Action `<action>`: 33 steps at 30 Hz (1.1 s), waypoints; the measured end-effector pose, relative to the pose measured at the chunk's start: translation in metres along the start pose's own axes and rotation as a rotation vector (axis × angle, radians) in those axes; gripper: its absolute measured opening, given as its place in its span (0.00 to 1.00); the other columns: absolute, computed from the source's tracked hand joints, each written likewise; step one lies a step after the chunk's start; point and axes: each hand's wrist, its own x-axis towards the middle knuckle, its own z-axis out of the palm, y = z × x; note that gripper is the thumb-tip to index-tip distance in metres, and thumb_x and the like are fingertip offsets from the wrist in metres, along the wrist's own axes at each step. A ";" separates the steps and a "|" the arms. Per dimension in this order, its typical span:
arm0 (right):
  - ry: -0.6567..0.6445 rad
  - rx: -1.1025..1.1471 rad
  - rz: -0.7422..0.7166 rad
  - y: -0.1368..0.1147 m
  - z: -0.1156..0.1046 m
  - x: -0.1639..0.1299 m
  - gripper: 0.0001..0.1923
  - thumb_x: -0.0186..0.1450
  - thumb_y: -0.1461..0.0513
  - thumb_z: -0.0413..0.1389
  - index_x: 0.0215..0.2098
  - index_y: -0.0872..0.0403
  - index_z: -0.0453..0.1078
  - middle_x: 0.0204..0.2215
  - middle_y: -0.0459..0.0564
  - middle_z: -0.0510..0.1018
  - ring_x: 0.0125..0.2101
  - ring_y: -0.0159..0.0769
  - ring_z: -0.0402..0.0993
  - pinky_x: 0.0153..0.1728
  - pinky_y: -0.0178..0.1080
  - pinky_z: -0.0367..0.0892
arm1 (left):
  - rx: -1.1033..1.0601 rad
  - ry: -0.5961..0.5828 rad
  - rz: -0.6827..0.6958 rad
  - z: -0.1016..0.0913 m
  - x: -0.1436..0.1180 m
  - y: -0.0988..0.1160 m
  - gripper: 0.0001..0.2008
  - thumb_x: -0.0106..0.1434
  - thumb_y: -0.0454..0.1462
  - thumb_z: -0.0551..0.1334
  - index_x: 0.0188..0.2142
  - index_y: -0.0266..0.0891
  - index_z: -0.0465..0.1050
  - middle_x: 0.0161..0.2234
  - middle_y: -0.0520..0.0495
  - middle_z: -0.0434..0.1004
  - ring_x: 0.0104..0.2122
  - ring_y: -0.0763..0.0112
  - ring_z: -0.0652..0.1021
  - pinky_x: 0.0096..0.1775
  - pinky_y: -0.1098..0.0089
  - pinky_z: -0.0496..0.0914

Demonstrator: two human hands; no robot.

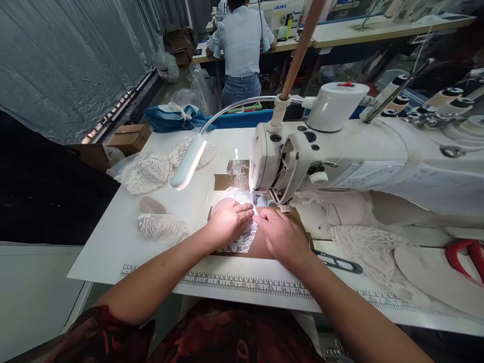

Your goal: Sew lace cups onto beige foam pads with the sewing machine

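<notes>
A piece of white lace fabric (242, 241) lies on the brown board in front of the sewing machine (287, 161), brightly lit near the needle area. My left hand (230, 222) presses on the lace from the left, its fingers together and pointing at the presser foot. From the right, my right hand (283, 236) has its fingers bent, with thumb and forefinger pinched at the fabric's edge. The two hands' fingertips almost meet just below the machine's head. Fingers and glare hide the exact spot where the lace meets the foot.
Lace pieces (145, 171) lie on the left of the white table (109, 242). More lace (370, 249), a dark thread snipper (338, 262) and red-handled scissors (463, 254) are at right. A lamp (189, 161) hangs over the table. A person (242, 45) sits beyond.
</notes>
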 end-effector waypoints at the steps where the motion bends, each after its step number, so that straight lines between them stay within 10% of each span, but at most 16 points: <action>1: -0.004 -0.009 0.012 0.000 0.000 0.001 0.18 0.62 0.71 0.47 0.45 0.52 0.72 0.38 0.51 0.74 0.35 0.38 0.65 0.32 0.39 0.57 | -0.013 0.012 0.002 0.002 0.001 -0.003 0.16 0.69 0.39 0.52 0.47 0.34 0.75 0.50 0.40 0.76 0.38 0.64 0.77 0.39 0.63 0.75; 17: -0.012 -0.056 0.100 -0.006 0.006 0.009 0.22 0.63 0.70 0.46 0.51 0.49 0.71 0.41 0.51 0.74 0.35 0.38 0.66 0.28 0.38 0.55 | -0.148 0.022 0.127 0.002 0.017 -0.034 0.13 0.67 0.36 0.55 0.48 0.35 0.74 0.48 0.37 0.77 0.46 0.59 0.77 0.45 0.58 0.74; 33: 0.032 -0.059 0.087 -0.003 0.011 0.006 0.25 0.63 0.70 0.46 0.56 0.50 0.69 0.45 0.51 0.76 0.36 0.39 0.69 0.31 0.38 0.61 | -0.004 -0.056 -0.027 -0.001 0.018 -0.028 0.18 0.67 0.38 0.52 0.52 0.31 0.70 0.51 0.36 0.73 0.50 0.56 0.70 0.52 0.55 0.67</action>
